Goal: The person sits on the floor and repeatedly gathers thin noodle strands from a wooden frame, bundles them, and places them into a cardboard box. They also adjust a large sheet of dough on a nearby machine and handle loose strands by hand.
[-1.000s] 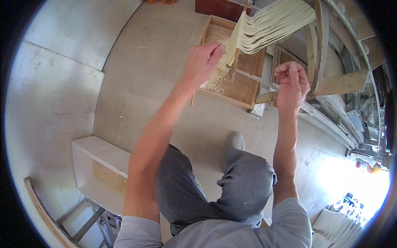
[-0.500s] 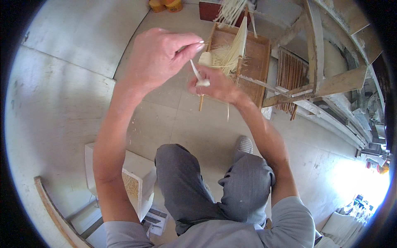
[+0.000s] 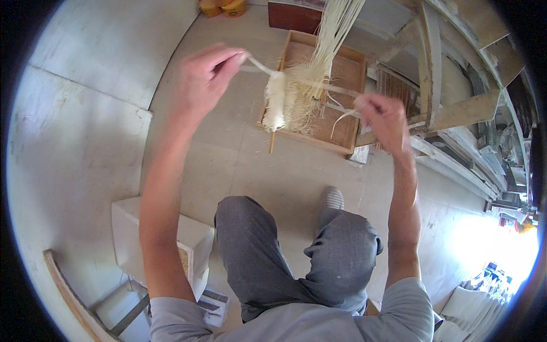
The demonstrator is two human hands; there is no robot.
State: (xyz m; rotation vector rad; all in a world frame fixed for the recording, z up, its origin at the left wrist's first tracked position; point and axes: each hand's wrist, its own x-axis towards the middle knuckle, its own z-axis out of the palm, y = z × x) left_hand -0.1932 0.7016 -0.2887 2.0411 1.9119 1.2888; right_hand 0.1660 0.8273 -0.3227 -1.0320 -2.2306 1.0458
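My left hand (image 3: 211,77) is raised at the upper left, its fingers pinching one end of a pale strip (image 3: 259,64). From there the strip runs down to a thick white roll of noodle-like strands (image 3: 276,102) around a thin stick (image 3: 272,142). Off to the right, my right hand (image 3: 384,117) is closed on a second pale length (image 3: 336,88), smeared by motion, that stretches toward the roll. A short loose end (image 3: 343,117) dangles beside those fingers. Long thin noodles (image 3: 336,31) hang behind the roll, over a shallow wooden tray (image 3: 350,137).
Wooden frames (image 3: 430,62) and a rack of brown sticks (image 3: 397,88) stand at the right. A white box (image 3: 156,228) sits by my left forearm. Yellow tubs (image 3: 231,8) and a dark red box (image 3: 293,17) are at the far end. My knees are below.
My hands have spread widely apart, the right one swinging out to the right. Pale lengths now stretch between them and the roll. The hanging noodles have shifted and spread upward in view.
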